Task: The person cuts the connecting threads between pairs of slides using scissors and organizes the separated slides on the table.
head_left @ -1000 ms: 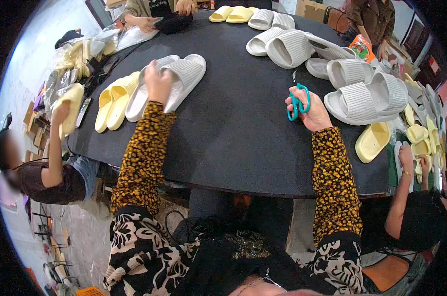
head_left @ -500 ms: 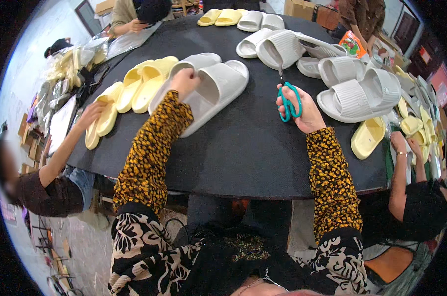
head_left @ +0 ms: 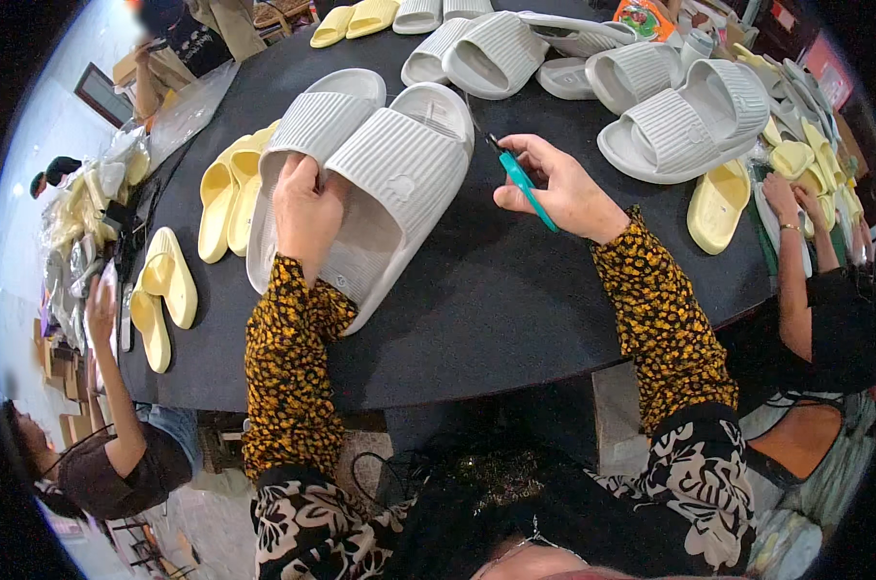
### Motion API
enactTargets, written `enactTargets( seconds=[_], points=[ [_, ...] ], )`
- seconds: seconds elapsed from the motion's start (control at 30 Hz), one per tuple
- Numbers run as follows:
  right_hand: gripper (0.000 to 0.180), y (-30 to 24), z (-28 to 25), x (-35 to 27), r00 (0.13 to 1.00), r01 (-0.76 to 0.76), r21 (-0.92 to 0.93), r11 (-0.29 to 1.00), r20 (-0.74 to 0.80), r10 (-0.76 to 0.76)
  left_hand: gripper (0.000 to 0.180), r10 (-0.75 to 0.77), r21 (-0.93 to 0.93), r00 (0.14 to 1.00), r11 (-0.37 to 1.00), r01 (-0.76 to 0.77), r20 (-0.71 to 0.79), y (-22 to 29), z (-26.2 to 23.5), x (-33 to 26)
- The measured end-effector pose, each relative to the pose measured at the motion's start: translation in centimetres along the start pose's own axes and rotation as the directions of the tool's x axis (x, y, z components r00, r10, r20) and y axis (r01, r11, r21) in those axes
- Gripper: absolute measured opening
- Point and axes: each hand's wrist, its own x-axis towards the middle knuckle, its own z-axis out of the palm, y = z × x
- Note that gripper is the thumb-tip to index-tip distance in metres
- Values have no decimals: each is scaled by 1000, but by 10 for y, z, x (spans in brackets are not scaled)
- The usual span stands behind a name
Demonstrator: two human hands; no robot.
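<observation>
My left hand (head_left: 307,215) grips a pair of light grey ribbed slippers (head_left: 385,164), its fingers tucked under the strap of the left one. The two slippers lie side by side, tilted, toes pointing away from me. In my right hand (head_left: 568,191) is a pair of teal-handled scissors (head_left: 525,186), held between thumb and fingers. Their dark blades point up and left beside the toe end of the right slipper. Whether the blades touch anything there is too fine to tell.
Yellow slippers (head_left: 164,290) lie at the black table's (head_left: 486,329) left edge, with another yellow pair (head_left: 227,198) beside my left hand. Several grey slippers (head_left: 689,130) stand right and behind, with a single yellow one (head_left: 720,208). Co-workers' hands (head_left: 102,307) are at both sides.
My left hand has brought the grey slippers up closer. The scissors have swung from the far grey slippers to the held pair's toe end. The left co-worker has let go of the yellow slippers.
</observation>
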Motion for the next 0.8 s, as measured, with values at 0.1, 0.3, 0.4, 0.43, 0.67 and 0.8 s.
enactTargets(
  seconds=[0.1,0.3,0.4,0.43,0.67,0.8],
  points=[
    [52,-2,0,-3,999,31,-220,975,45,-22,11,57,2,998,998,-57,6,-6,6,-2],
    [47,-11,-3,-1,999,41,-292,956,28,-34,15,114,67,993,991,-114,15,1,3,-2],
    [46,-17,-4,-2,999,44,-341,939,31,-36,18,179,76,984,981,-178,-6,8,1,-2],
    [45,-18,-5,-3,999,44,-358,933,33,-34,18,215,82,976,974,-213,-17,10,1,-2],
    [43,-20,-6,-4,998,55,-377,925,21,-51,18,242,66,970,969,-239,-33,12,4,-3],
    [42,-21,-5,-3,999,48,-335,941,25,-42,18,277,80,960,959,-273,-39,12,2,-2]
  ],
)
